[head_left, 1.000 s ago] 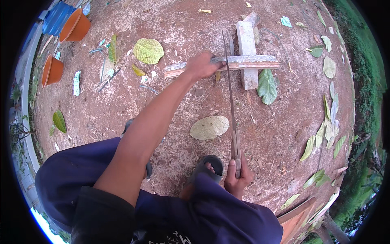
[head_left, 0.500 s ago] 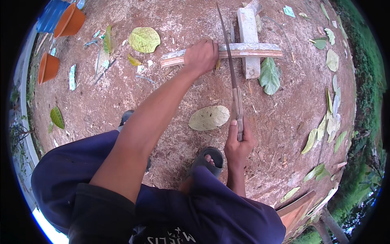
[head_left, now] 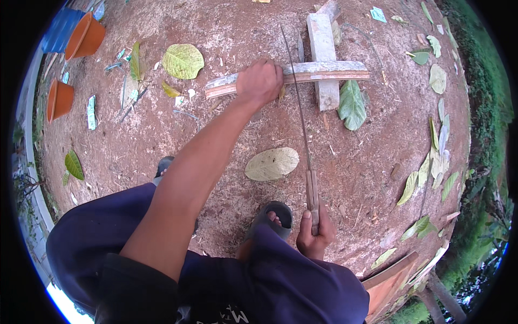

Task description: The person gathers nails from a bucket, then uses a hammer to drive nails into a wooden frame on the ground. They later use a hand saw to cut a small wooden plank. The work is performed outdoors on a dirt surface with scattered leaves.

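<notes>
My left hand [head_left: 260,81] is wrapped over a weathered piece of wood [head_left: 337,71], to the left of where the blade crosses. This piece lies crosswise over a pale wooden block [head_left: 322,40] on the ground. In my right hand [head_left: 316,231] is the wooden handle of a handsaw [head_left: 304,123]. The long thin blade points away from me and passes across the piece of wood, between my left hand and the block. Whether the teeth have cut into the wood is too fine to make out.
Bare reddish soil carries scattered leaves, including a large pale one [head_left: 272,163] before my sandalled foot [head_left: 274,218]. Orange pots [head_left: 60,100] and a blue container [head_left: 63,24] stand at the far left. A wooden board [head_left: 391,283] lies at the lower right; green plants edge the right side.
My right hand has drawn the saw back toward me, so its handle sits nearer my body. My left hand keeps its hold on the wood. The view has shifted slightly.
</notes>
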`<act>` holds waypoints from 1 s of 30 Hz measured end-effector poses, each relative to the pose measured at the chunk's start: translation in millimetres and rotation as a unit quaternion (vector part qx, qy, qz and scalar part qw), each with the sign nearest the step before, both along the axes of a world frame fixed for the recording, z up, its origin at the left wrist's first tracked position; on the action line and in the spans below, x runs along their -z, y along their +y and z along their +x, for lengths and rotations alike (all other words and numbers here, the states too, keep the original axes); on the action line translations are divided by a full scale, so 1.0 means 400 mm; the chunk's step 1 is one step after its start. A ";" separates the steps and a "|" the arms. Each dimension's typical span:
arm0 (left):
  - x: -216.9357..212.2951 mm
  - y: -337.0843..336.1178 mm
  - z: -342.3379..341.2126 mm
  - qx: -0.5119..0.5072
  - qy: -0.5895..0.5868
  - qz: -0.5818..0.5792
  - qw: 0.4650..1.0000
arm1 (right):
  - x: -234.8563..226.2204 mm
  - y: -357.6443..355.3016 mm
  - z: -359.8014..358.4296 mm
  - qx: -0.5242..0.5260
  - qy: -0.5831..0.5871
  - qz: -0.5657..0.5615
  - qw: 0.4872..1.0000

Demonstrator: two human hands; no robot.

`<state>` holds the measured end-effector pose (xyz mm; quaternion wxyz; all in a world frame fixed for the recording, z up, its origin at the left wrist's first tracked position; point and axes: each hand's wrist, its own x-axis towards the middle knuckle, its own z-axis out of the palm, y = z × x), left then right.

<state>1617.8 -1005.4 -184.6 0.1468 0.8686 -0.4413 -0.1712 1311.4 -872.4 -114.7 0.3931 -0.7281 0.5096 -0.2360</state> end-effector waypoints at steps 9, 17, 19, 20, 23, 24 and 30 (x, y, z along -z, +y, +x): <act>-0.011 -0.002 -0.016 -0.007 0.016 0.046 0.999 | 0.006 -0.038 0.041 0.001 0.013 -0.004 1.000; 0.004 -0.039 -0.011 0.001 0.011 0.027 1.000 | 0.034 -0.144 0.157 0.038 -0.023 0.010 0.999; 0.017 -0.023 -0.006 -0.003 0.009 0.023 1.000 | 0.028 -0.098 0.105 0.030 -0.017 0.050 0.998; 0.011 -0.023 0.011 -0.008 0.001 0.017 1.000 | 0.025 -0.031 0.025 0.011 -0.017 -0.010 1.000; 0.003 -0.007 -0.004 -0.009 0.009 0.031 0.999 | 0.008 0.004 -0.007 0.006 -0.016 -0.058 0.998; -0.006 -0.016 0.000 -0.009 0.025 0.049 0.998 | -0.012 -0.009 0.017 0.013 -0.014 -0.052 0.998; 0.000 -0.006 -0.012 -0.018 0.020 0.034 0.999 | 0.016 -0.064 0.068 0.010 -0.006 -0.017 1.000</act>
